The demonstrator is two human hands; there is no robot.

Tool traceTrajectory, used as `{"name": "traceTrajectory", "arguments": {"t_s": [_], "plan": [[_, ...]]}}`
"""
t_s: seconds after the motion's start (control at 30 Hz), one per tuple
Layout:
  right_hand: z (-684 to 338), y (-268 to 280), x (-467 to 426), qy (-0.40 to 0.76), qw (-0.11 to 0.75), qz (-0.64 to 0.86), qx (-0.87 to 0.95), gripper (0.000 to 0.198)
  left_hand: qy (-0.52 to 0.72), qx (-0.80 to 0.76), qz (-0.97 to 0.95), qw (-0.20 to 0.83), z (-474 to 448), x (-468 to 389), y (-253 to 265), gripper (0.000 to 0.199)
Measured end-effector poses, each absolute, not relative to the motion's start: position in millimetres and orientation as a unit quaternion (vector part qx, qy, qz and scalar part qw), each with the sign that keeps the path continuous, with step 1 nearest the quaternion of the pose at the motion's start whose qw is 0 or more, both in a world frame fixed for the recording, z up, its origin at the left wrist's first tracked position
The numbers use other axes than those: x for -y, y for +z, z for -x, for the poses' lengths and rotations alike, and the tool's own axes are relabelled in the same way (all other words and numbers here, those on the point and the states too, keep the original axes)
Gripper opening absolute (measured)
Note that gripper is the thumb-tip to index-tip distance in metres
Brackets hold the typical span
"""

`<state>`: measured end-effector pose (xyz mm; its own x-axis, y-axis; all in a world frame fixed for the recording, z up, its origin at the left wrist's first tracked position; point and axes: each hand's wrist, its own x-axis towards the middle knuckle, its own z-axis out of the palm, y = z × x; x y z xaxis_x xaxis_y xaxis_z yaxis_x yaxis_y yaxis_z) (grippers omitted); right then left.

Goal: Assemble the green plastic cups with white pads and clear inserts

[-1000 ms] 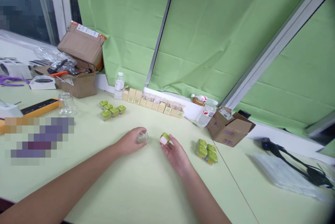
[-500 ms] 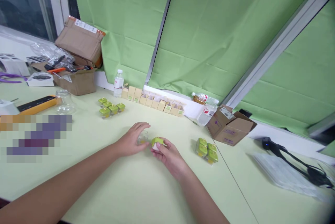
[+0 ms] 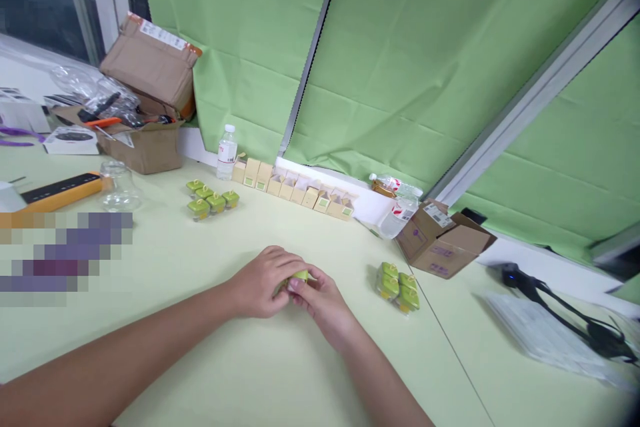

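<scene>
In the middle of the table my hands meet around a small item with a green lid point(image 3: 300, 275). My right hand point(image 3: 325, 297) pinches this lid from the right, thumb in front. From the left, my left hand point(image 3: 267, 280) curls with its back upward; the small clear container that showed beside it earlier is now mostly hidden behind the fingers. How lid and container sit together cannot be made out. Several small clear containers with green lids form a cluster point(image 3: 399, 287) to the right, and a similar cluster point(image 3: 213, 201) stands at the back left.
Small cardboard boxes point(image 3: 295, 188) line the back edge, with a water bottle point(image 3: 227, 154) at their left end. Another bottle point(image 3: 397, 215) leans by an open carton point(image 3: 443, 240). A clear glass vessel point(image 3: 119, 188) and orange power strip point(image 3: 60, 195) lie left; black straps point(image 3: 560, 310) lie right.
My hands have come together. My left hand moved right and closed over the clear container, and the green lid in my right hand is now against it. The view tilted slightly.
</scene>
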<state>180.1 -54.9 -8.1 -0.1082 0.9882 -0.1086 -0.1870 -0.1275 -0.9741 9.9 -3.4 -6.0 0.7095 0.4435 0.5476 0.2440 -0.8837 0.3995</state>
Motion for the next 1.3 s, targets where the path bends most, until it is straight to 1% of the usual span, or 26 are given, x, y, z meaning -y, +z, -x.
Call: {"name": "traceTrajectory", "arguments": {"t_s": [0.13, 0.33, 0.43, 0.6, 0.7, 0.9, 1.13, 1.3], "plan": [[-179, 0, 58, 0.624, 0.478, 0.432, 0.441, 0.043, 0.327, -0.178, -0.919, 0.132, -12, 5, -10, 0.058], [-184, 10, 62, 0.646, 0.452, 0.451, 0.419, 0.044, 0.313, -0.169, -0.926, 0.127, -14, 8, -5, 0.058], [-186, 8, 61, 0.645, 0.449, 0.457, 0.417, 0.038, 0.308, -0.172, -0.927, 0.128, -14, 9, -5, 0.056], [-186, 2, 58, 0.655, 0.449, 0.450, 0.408, 0.023, 0.306, -0.187, -0.924, 0.135, -15, 10, -7, 0.061], [-185, 1, 58, 0.656, 0.455, 0.452, 0.398, 0.019, 0.308, -0.187, -0.923, 0.136, -16, 10, -8, 0.062], [-184, 1, 57, 0.660, 0.453, 0.454, 0.391, 0.024, 0.308, -0.194, -0.923, 0.125, -18, 11, -8, 0.058], [-186, -6, 55, 0.654, 0.452, 0.457, 0.399, 0.021, 0.299, -0.203, -0.926, 0.112, -20, 12, -8, 0.058], [-181, -3, 56, 0.649, 0.448, 0.468, 0.398, 0.026, 0.296, -0.211, -0.924, 0.119, -20, 12, -10, 0.057]]}}
